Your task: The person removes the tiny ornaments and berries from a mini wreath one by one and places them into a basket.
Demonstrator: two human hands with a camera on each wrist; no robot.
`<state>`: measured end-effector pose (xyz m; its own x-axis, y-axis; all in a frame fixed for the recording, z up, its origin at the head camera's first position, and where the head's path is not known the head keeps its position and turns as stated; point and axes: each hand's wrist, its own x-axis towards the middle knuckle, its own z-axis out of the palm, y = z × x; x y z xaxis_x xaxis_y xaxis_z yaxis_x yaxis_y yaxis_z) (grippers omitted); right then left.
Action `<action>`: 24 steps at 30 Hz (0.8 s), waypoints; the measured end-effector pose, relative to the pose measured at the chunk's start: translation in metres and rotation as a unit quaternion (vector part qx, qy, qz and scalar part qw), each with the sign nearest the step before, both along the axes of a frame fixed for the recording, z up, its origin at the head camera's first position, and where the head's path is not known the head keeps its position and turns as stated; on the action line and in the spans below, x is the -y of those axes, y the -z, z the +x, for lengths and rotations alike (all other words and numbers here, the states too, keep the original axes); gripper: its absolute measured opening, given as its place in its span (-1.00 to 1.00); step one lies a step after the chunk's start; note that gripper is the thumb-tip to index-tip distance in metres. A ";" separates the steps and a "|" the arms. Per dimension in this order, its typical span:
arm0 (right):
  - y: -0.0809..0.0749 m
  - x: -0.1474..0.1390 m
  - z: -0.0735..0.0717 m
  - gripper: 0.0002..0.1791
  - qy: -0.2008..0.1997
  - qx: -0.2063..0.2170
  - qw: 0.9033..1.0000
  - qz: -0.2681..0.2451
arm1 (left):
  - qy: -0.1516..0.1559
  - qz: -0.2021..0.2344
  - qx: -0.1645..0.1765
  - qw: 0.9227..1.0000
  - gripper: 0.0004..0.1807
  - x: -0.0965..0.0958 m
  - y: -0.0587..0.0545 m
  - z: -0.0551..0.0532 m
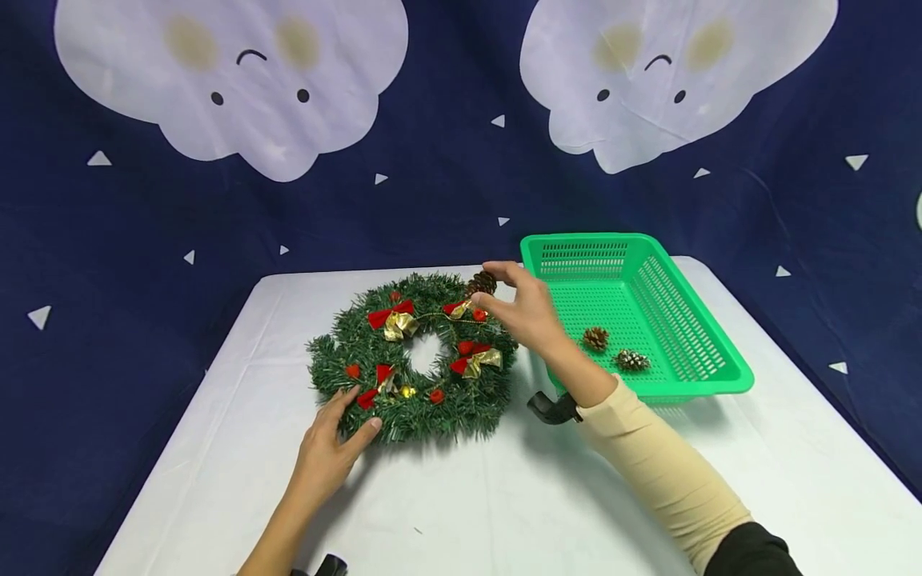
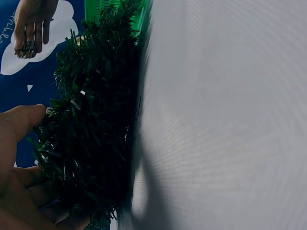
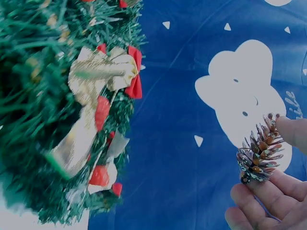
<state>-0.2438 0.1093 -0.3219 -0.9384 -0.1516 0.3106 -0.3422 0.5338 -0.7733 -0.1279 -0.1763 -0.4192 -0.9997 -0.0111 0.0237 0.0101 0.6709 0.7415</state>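
A green tinsel wreath [image 1: 450,416] lies on the table, trimmed with red and gold bows and small red ornaments. At its near left edge, my left hand [image 1: 327,452] holds the wreath, thumb and fingers spread around the rim; some fingertips are hidden in the foliage [image 2: 91,124]. My right hand [image 1: 529,312] pinches a brown pine cone [image 1: 481,284] above the far right part of the wreath. In the right wrist view, the pine cone [image 3: 261,151] sits between thumb and fingers, apart from the wreath [image 3: 29,129]; its scales have pale tips.
A green plastic basket [image 1: 699,320] stands right of the wreath. Inside it lie a brown pine cone [image 1: 595,338] and a white-tipped one [image 1: 632,360]. The table [image 1: 238,448] has a white cover. Behind it hangs a dark blue cloth [image 1: 446,216] with clouds.
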 end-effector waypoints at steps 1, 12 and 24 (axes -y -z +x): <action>0.001 -0.004 0.001 -0.38 0.002 0.000 1.000 -0.003 | 0.000 0.000 -0.001 1.000 -0.21 0.000 0.000 0.000; 0.010 -0.036 0.010 -0.34 0.028 0.033 0.999 -0.004 | 0.000 -0.002 -0.003 1.000 -0.21 0.000 0.002 0.000; 0.017 -0.060 0.014 -0.36 0.055 0.043 0.998 0.002 | 0.000 0.000 -0.004 1.000 -0.21 0.000 0.002 0.000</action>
<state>-0.2296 0.1689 -0.3392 -0.9727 -0.0478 0.2269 -0.2135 0.5672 -0.7954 -0.1281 -0.1761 -0.4212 -0.9995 -0.0120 0.0308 0.0148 0.6708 0.7415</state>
